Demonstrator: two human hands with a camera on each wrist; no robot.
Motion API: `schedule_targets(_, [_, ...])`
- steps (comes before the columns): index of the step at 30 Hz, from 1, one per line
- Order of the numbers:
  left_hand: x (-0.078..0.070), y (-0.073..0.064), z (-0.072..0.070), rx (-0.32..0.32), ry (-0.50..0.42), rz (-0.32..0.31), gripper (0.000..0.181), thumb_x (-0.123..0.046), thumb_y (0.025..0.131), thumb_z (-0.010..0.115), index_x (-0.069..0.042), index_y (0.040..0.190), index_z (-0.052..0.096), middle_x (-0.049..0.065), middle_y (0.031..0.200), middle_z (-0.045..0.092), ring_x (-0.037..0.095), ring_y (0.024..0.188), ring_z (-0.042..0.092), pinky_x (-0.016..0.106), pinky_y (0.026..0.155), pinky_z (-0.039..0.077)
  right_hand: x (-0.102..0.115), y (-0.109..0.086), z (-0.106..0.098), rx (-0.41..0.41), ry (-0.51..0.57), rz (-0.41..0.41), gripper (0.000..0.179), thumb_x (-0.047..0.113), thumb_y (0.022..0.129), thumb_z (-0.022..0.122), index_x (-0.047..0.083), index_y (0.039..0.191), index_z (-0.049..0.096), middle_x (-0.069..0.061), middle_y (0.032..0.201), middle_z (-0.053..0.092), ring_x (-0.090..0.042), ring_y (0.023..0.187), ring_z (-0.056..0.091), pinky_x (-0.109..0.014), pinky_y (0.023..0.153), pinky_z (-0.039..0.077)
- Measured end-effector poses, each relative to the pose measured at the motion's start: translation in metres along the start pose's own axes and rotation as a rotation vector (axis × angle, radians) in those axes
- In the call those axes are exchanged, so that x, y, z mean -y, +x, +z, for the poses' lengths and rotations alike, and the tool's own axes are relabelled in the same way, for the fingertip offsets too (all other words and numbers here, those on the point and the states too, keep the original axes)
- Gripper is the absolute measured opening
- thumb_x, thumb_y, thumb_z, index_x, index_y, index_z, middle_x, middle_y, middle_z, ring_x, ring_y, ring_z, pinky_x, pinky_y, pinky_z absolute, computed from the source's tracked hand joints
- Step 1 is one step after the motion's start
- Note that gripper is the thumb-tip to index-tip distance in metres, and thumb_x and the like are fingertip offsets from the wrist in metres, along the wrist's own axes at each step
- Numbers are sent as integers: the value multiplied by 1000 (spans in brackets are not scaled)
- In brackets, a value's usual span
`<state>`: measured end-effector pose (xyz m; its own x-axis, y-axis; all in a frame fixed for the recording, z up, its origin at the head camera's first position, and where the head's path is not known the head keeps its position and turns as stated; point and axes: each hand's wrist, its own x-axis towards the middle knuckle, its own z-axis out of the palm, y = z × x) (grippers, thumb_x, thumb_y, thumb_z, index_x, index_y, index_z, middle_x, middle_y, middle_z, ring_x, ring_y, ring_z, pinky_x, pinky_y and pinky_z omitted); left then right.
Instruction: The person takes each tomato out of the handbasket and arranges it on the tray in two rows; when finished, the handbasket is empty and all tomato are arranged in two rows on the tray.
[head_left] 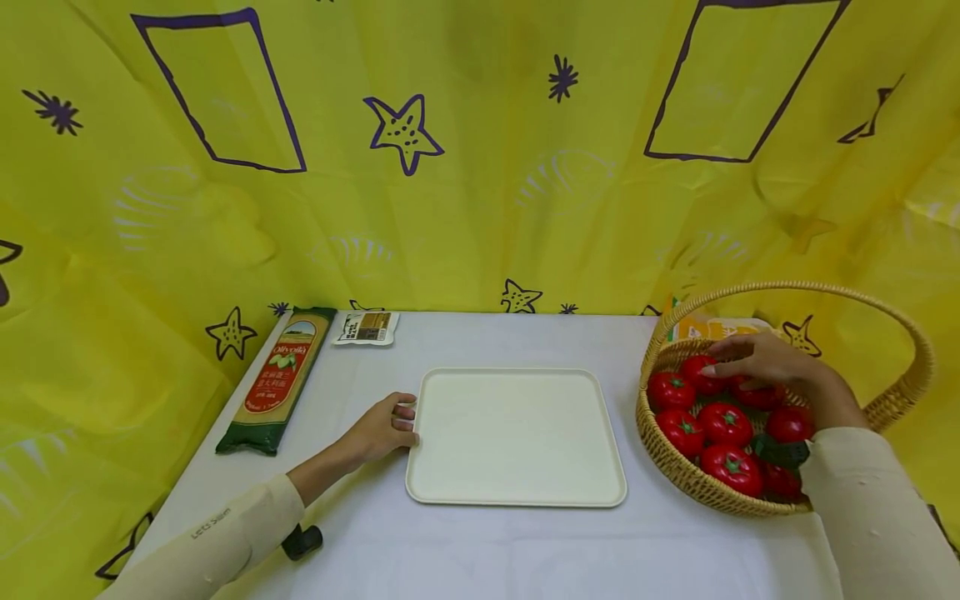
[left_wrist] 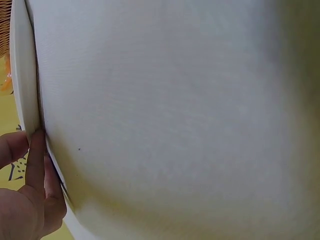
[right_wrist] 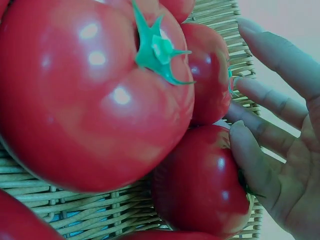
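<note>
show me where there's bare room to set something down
The tray, held by the left hand, is bare. White cloth is free in front of the tray and between it and the yellow curtain. Crowded: the basket, full of tomatoes, the right hand over them.

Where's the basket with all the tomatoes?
In the head view, the basket is on the right side of the table, right of the tray, with the person's right hand over its tomatoes.
</note>
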<state>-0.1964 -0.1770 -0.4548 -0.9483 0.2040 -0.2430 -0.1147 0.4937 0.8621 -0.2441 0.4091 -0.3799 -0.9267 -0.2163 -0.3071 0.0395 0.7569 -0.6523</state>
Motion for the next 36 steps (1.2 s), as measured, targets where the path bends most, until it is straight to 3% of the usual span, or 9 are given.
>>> schedule_targets(16, [-1,2,-1,5,20,4,67,6,79,76,6,139,46,19,118,57,26,103,61,33,83,59,5,1,-2,13,-41,4,70,35,92,72,-10,141,49,-37,143,45,-38,113,64,-40,80,63])
schedule_targets(30, [1,0,1,0,29,2,67,7,78,77,6,138,46,19,118,58,26,103,62,34,83,60,8,1,2,-6,-79,2,70,30,90,75,-16,136,48,-37,130,56,-36,106,66,-40,76,63])
schedule_targets(36, [2,0,1,5,14,3,67,8,78,76,6,138,46,20,119,57,26,103,62,35,83,60,9,1,3,5,-91,25,73,30,90,75,-18,136,45,-40,131,54,-33,103,67,-38,76,63])
